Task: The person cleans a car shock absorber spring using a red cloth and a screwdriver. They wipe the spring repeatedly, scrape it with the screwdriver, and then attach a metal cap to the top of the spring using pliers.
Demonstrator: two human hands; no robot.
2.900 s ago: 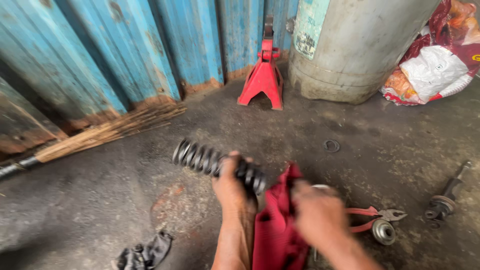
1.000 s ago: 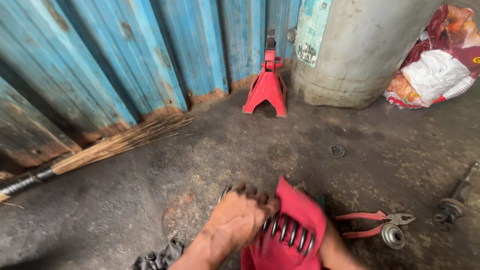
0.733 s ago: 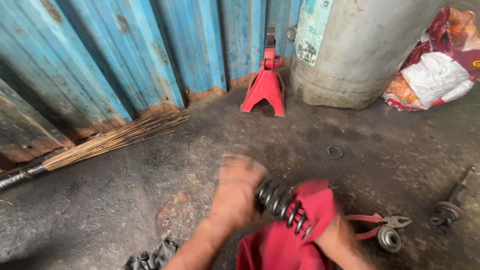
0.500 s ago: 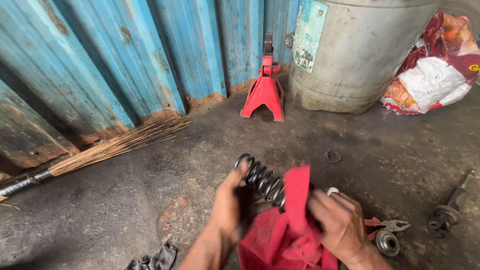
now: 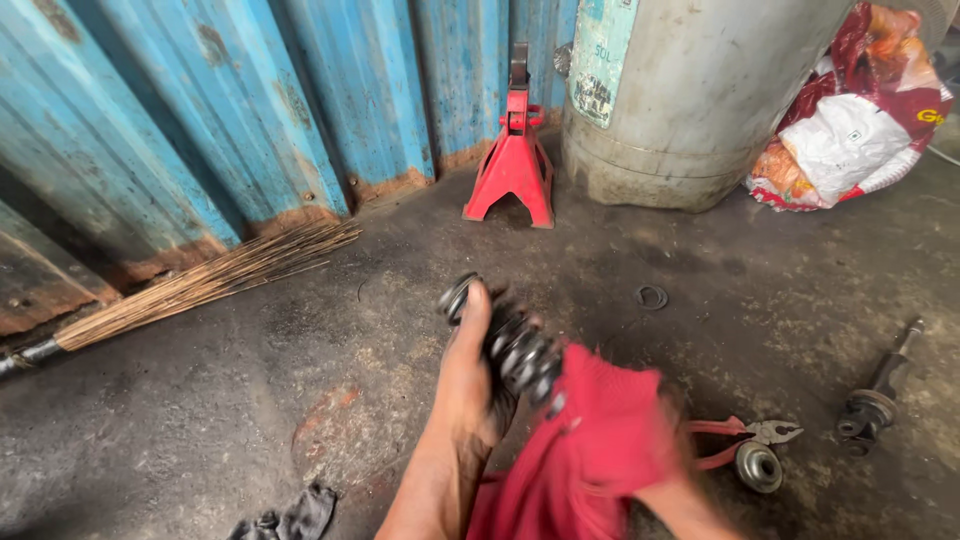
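My left hand (image 5: 468,385) grips a black coil spring (image 5: 505,335) near its upper end and holds it tilted above the concrete floor. My right hand (image 5: 672,482) is almost hidden under a red cloth (image 5: 590,445), which it presses around the lower end of the spring. The right hand and the cloth are blurred. Both forearms enter from the bottom edge.
A red jack stand (image 5: 515,155) stands by the blue corrugated wall (image 5: 250,110), next to a grey drum (image 5: 700,90) and a red-and-white bag (image 5: 850,130). A twig broom (image 5: 200,285) lies left. Red-handled pliers (image 5: 745,437), a round metal part (image 5: 757,466), a ring (image 5: 651,297), a shock rod (image 5: 880,395) and a dark rag (image 5: 295,517) lie on the floor.
The cloth slid along the spring, up and then back down to its lower end. My left hand kept its grip on the spring and tilted it upward.
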